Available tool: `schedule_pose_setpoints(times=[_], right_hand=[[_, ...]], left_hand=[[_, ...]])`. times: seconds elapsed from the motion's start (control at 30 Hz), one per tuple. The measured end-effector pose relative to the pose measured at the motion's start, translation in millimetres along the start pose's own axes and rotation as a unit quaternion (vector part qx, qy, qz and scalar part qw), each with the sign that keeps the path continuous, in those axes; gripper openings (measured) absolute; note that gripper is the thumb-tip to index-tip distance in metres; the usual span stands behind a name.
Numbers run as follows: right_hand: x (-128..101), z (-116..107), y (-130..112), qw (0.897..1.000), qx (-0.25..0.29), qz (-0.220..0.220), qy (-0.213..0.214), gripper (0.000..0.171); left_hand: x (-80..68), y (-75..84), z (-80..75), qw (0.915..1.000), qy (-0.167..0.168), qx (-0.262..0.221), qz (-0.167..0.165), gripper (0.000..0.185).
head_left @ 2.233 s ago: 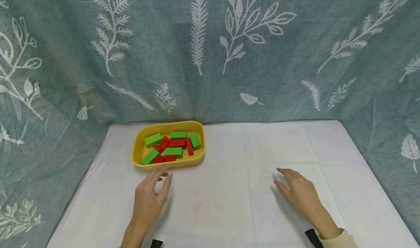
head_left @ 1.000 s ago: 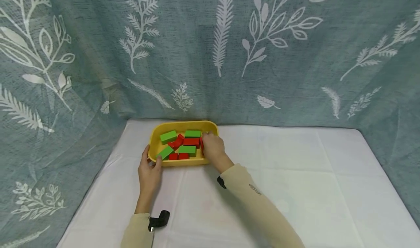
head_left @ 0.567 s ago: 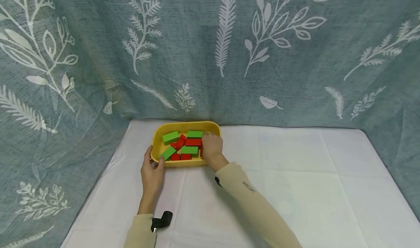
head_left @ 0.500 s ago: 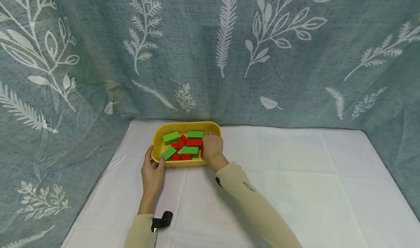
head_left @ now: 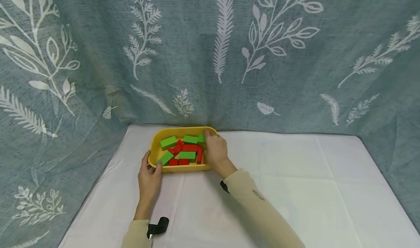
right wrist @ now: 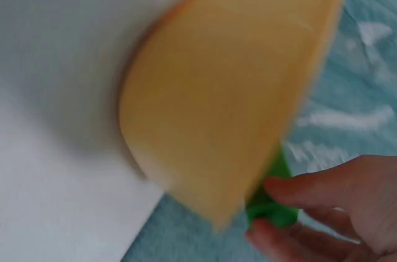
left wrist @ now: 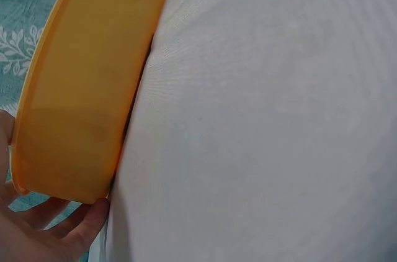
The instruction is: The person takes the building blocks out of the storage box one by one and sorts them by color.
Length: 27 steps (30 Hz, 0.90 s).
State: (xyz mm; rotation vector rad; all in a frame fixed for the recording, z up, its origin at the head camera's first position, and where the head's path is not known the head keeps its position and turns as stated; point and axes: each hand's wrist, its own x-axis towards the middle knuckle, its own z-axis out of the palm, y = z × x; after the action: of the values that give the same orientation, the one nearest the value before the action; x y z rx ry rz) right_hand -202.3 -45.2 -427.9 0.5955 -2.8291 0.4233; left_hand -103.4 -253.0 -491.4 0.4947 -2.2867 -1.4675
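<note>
A yellow tray (head_left: 183,167) stands at the back left of the white table and holds several green and red blocks. My left hand (head_left: 150,170) grips its front left corner, thumb over the rim; the left wrist view shows the fingers (left wrist: 46,232) against the tray's wall (left wrist: 80,88). My right hand (head_left: 210,141) reaches into the tray's right end and pinches a green block (head_left: 201,138) there. In the right wrist view, finger and thumb (right wrist: 310,190) close on that green block (right wrist: 273,207) just past the tray's wall (right wrist: 236,88).
A red block (head_left: 199,155) lies beside my right hand, with other green blocks (head_left: 168,142) and red blocks (head_left: 190,147) further left. A blue-grey leaf-patterned curtain (head_left: 229,58) closes off the back and both sides. White cloth (head_left: 311,189) covers the table to the right.
My right hand has shifted slightly right and back, so the green block in its fingers and the red block beside it now show. The left hand keeps its hold on the tray.
</note>
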Motion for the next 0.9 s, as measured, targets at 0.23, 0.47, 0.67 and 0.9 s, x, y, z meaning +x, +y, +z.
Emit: schedule_pose_setpoints(times=[0.23, 0.47, 0.67, 0.9], right_hand=[[1.7, -27.2, 46.5, 0.965, 0.259, 0.012, 0.034, 0.049], [7.9, -26.3, 109.6, 0.937, 0.344, 0.054, 0.020, 0.054], [10.6, -7.2, 142.7, 0.947, 0.309, 0.076, -0.044, 0.055], [6.3, 14.2, 158.7, 0.949, 0.298, 0.079, -0.072, 0.057]], left_hand=[[3.3, 0.1, -3.9, 1.0000, 0.007, 0.000, 0.002, 0.058], [4.0, 0.0, -4.6, 1.0000, 0.007, -0.002, 0.001, 0.058], [1.8, -0.9, -2.2, 1.0000, -0.002, -0.006, -0.004, 0.059], [2.3, -3.1, -0.1, 0.9999, -0.003, -0.009, 0.005, 0.059]])
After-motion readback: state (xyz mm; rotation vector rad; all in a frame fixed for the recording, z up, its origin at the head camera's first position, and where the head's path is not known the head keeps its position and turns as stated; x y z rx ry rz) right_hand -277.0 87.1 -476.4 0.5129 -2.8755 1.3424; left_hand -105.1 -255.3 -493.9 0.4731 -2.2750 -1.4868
